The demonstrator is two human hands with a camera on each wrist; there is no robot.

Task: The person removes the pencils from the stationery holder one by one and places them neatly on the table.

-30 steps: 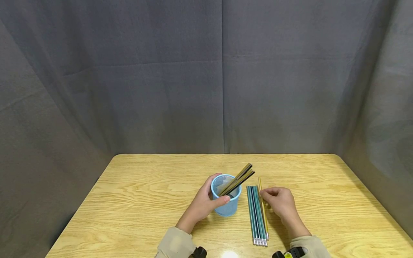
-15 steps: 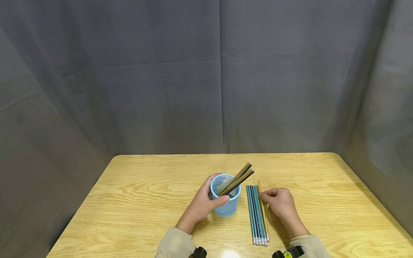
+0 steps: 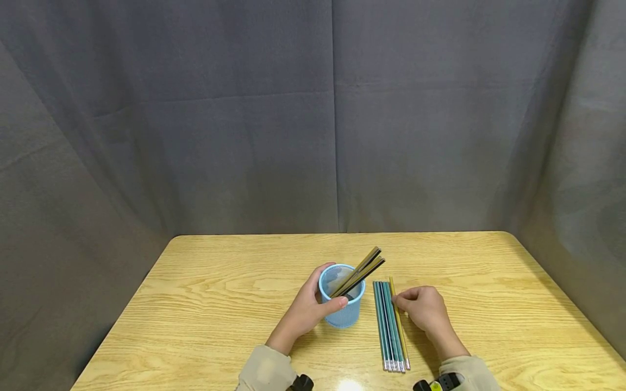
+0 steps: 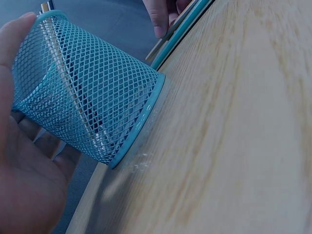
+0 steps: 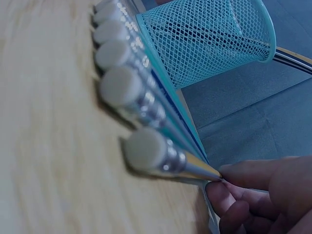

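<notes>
My left hand [image 3: 308, 314] grips a light blue mesh pencil cup [image 3: 343, 316], thumb at the near side of the rim. Several yellow and black pencils [image 3: 365, 270] lean out of the cup to the right. Beside it, a row of dark green pencils [image 3: 386, 326] lies side by side on the table, white erasers [image 5: 119, 87] toward me. Along the row's right side lies a yellow pencil [image 3: 401, 336], which my right hand [image 3: 426, 310] pinches between thumb and fingers. In the right wrist view its eraser [image 5: 145, 148] sits close to the others, slightly apart.
The wooden table [image 3: 205, 304] has rounded far corners. Grey cloth [image 3: 254, 136] hangs behind it and at both sides. Each wrist carries a black strapped device, such as the one on the right wrist [image 3: 442, 383].
My right hand has slid the yellow pencil toward me and slightly left, so its eraser end now lies about level with the green ones. The left hand and cup have stayed put.
</notes>
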